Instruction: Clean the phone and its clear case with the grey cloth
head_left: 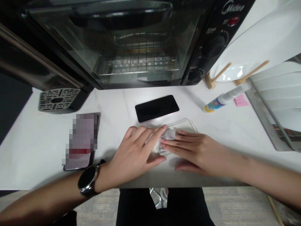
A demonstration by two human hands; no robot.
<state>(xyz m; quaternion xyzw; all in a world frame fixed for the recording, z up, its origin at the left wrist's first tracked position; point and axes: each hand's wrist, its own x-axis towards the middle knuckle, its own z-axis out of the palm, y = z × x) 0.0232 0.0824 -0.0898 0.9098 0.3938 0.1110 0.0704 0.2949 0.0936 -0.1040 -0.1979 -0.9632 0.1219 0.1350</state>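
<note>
Cloth (167, 138), one, white, bunched on clear plastic case (183, 125). Left hand (134, 153) open, flat, fingers on cloth from case's left side; right hand (195, 152) open, flat, fingertips (168, 143) on cloth from right; neither closed. Two phones: black smartphone (156, 108) just beyond case, blurred phone (81, 141) well left of case. One spray bottle (224, 99) lying right of case, one pink sticky note (241, 100) touching it. One toaster oven (141, 40) beyond case
</note>
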